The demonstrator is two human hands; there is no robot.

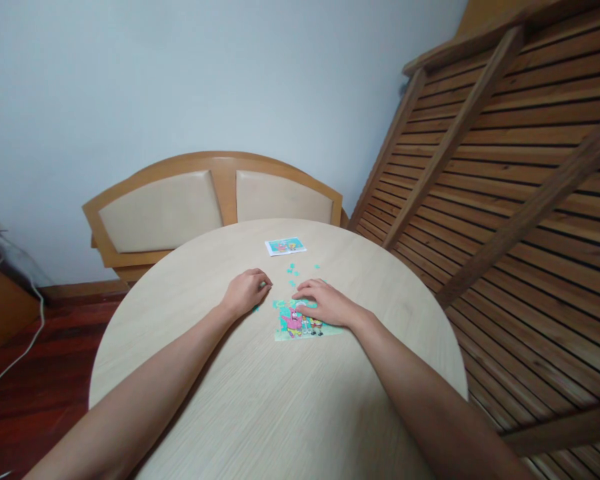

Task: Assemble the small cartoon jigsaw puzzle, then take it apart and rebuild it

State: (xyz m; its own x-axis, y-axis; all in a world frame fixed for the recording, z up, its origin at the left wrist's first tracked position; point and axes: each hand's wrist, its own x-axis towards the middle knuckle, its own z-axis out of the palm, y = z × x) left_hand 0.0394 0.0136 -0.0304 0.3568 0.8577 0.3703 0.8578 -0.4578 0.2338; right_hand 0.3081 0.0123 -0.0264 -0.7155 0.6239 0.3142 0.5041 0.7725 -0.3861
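A partly assembled jigsaw puzzle (293, 325) lies flat on the table, showing a pink starfish figure and yellow square characters on teal. My right hand (325, 303) rests over its upper right part, fingers stretched out and thumb apart, hiding some of the picture. To the left of the puzzle, my left hand (246, 293) is closed with curled fingers close to the tabletop. Whatever is between those fingertips is too small to make out. One loose teal puzzle piece (256, 309) lies beside that hand. Several more loose pieces (291, 270) are scattered beyond the puzzle.
A card with a matching picture (286, 246) lies towards the far side of the round, pale wooden table (240, 413). Behind it stands a padded wooden headboard (223, 187) against the wall. A slatted wooden frame (480, 180) leans at the right.
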